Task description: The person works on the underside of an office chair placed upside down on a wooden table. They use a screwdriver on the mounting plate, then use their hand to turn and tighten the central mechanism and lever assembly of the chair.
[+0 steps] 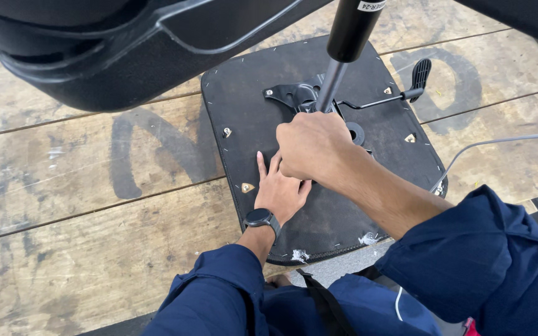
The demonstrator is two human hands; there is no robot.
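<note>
A single head-worn camera looks steeply down and slightly forward from the person's own position, close above both forearms. It faces an upturned chair seat base (319, 205) lying on a worn wooden plank worktop (82, 205), with blue sleeves (468, 261) filling the lower edge; no second view overlaps.

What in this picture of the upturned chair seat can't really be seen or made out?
Head view only:
- What the right hand grips: its own fist hides it.
- Fingertips of the left hand, flat on the seat underside: covered by the right hand.
- Middle of the metal plate: behind the gas cylinder and the fist.
- Cylinder's top: cut off by the upper edge.
- Black plastic part, upper left: cut off, kind unclear.
</note>
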